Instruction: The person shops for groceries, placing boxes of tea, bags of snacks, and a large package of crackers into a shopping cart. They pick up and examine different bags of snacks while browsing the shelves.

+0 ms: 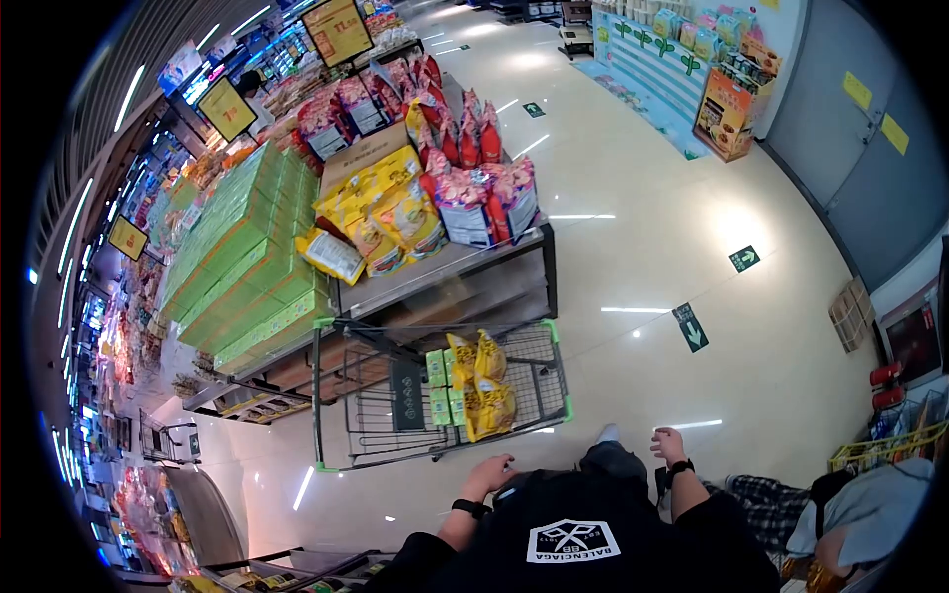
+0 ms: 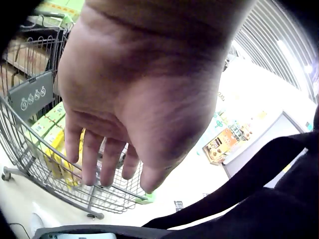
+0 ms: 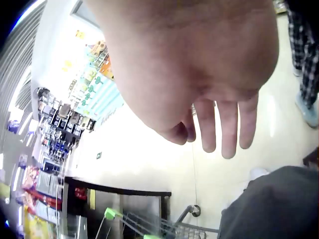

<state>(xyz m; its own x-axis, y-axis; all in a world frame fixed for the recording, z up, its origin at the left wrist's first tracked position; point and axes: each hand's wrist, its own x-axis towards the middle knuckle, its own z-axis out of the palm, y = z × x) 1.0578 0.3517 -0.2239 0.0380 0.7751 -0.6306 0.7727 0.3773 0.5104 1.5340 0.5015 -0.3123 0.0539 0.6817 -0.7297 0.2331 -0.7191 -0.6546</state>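
Note:
My left hand (image 1: pixel 486 476) is held in front of my body, near the close side of a shopping cart (image 1: pixel 341 450). In the left wrist view its fingers hang relaxed, and nothing is in the palm. My right hand (image 1: pixel 669 445) is out to the right over the floor, away from the cart. Its fingers (image 3: pixel 229 129) are loosely extended and hold nothing in the right wrist view. Inside the cart lie yellow snack bags (image 1: pixel 486 395) beside several green boxes (image 1: pixel 438 381). A dark panel (image 1: pixel 406 395) hangs across the cart's basket.
Beyond the cart is a display stand (image 1: pixel 465 282) with yellow bags (image 1: pixel 381 212), pink-and-red bags (image 1: pixel 474 203) and stacked green cartons (image 1: pixel 237 247). Another person (image 1: pixel 870 509) is at lower right, beside a yellow-rimmed basket (image 1: pixel 890 447). Tiled floor (image 1: pixel 613 257) stretches ahead toward grey doors (image 1: pixel 840 109).

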